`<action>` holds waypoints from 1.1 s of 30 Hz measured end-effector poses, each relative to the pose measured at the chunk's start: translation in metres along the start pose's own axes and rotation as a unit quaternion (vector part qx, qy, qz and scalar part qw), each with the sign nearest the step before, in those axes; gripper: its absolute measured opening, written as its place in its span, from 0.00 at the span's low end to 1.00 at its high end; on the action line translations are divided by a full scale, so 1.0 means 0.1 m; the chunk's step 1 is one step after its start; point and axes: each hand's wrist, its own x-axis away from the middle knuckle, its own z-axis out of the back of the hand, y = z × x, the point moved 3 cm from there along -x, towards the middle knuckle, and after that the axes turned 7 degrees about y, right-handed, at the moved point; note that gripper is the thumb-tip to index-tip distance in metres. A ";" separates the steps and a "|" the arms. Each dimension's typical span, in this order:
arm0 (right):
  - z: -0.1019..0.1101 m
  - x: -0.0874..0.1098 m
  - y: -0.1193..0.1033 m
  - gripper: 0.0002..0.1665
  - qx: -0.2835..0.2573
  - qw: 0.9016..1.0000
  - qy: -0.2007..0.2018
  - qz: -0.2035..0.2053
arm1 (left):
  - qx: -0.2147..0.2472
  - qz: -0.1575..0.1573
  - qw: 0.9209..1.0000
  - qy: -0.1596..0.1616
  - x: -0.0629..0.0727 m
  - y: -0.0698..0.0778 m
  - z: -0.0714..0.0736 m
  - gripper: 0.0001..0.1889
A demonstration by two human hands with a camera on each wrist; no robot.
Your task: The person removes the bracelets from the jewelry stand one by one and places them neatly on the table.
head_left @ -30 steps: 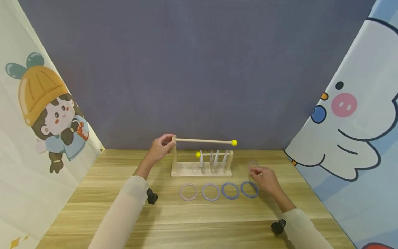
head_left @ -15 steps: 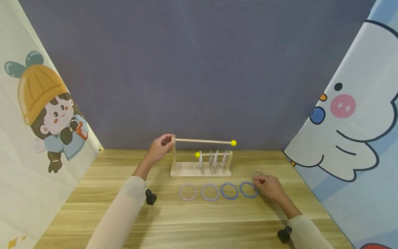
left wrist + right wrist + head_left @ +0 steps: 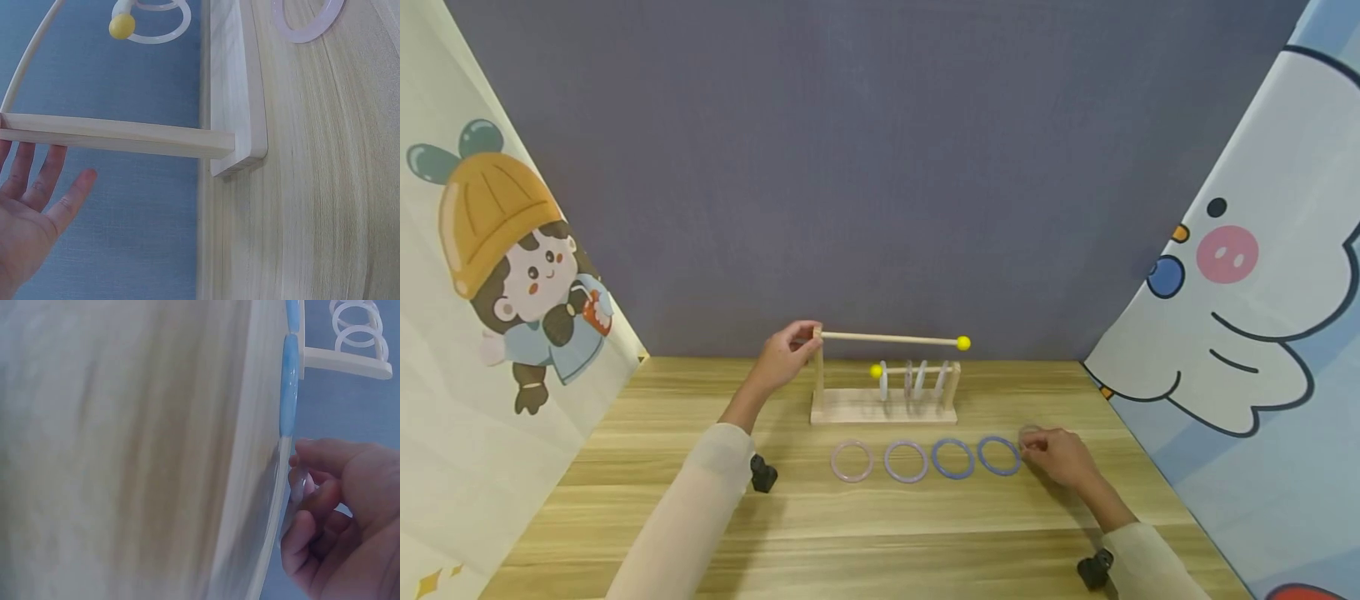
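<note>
A wooden rack [image 3: 850, 408] with two posts and two rods stands at the back of the table. My left hand [image 3: 781, 358] rests its fingers against the top of the taller left post [image 3: 137, 134]; the left wrist view shows straight fingers passing behind it, with the thumb apart. Several pale rings [image 3: 883, 385] hang on the short lower rod, while the long upper rod [image 3: 887, 338] bears none. At the right, my right hand [image 3: 1062, 458] pinches a clear pale ring [image 3: 300, 485] low over the table, partly hidden by the fingers. Left of it lies a blue ring [image 3: 999, 456].
Further rings lie in a row before the rack: a blue one [image 3: 952, 458], a lilac one [image 3: 906, 462] and a pink one [image 3: 852, 462]. Yellow balls [image 3: 963, 342] cap the rod ends. A grey wall [image 3: 880, 167] rises behind the table, with printed cloths at both sides.
My right hand has moved toward me and slightly right with the clear ring, down to the end of the ring row. The left hand has stayed at the post.
</note>
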 end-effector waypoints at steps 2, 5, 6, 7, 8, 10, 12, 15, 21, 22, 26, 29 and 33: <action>0.01 0.01 0.00 0.03 0.001 1.000 -0.004 -0.003 | 0.002 0.000 1.000 0.001 0.00 0.00 0.00 0.23; 0.02 0.03 0.01 0.04 0.006 1.000 -0.005 0.001 | 0.002 0.000 1.000 0.003 0.00 0.00 -0.01 0.23; 0.02 0.03 0.01 0.04 0.009 1.000 -0.009 0.001 | 0.002 0.000 1.000 0.003 0.00 0.00 -0.01 0.23; 0.02 0.04 0.01 0.04 0.010 1.000 -0.013 0.002 | 0.003 0.001 1.000 0.003 -0.01 -0.01 -0.01 0.23; 0.02 0.04 0.01 0.05 0.009 1.000 -0.019 -0.003 | 0.002 0.000 1.000 0.002 0.00 -0.01 -0.01 0.23; 0.02 0.04 0.02 0.06 0.009 1.000 -0.029 -0.009 | 0.002 -0.001 1.000 0.001 -0.01 -0.02 -0.01 0.23; 0.02 0.04 0.02 0.08 0.010 0.999 -0.042 -0.019 | 0.005 0.001 1.000 0.001 -0.01 -0.02 -0.01 0.24; 0.03 0.04 0.02 0.07 0.016 0.998 -0.047 -0.027 | 0.006 0.005 1.000 -0.001 0.01 -0.03 -0.02 0.25; 0.02 0.04 0.02 0.09 0.020 0.997 -0.052 -0.049 | 0.001 0.018 1.000 -0.003 0.05 -0.06 -0.02 0.24; 0.02 0.04 0.02 0.09 0.021 0.997 -0.051 -0.052 | -0.001 0.018 1.000 -0.003 0.06 -0.06 -0.02 0.24; 0.01 0.04 0.04 0.10 0.030 0.997 -0.049 -0.058 | 0.003 0.017 1.000 -0.001 0.07 -0.08 -0.03 0.25; 0.01 0.04 0.05 0.09 0.031 0.996 -0.052 -0.066 | -0.006 0.014 1.000 -0.003 0.07 -0.10 -0.05 0.24; 0.00 0.05 0.08 0.10 0.023 0.995 -0.059 -0.078 | -0.027 0.020 0.999 -0.011 0.10 -0.18 -0.07 0.24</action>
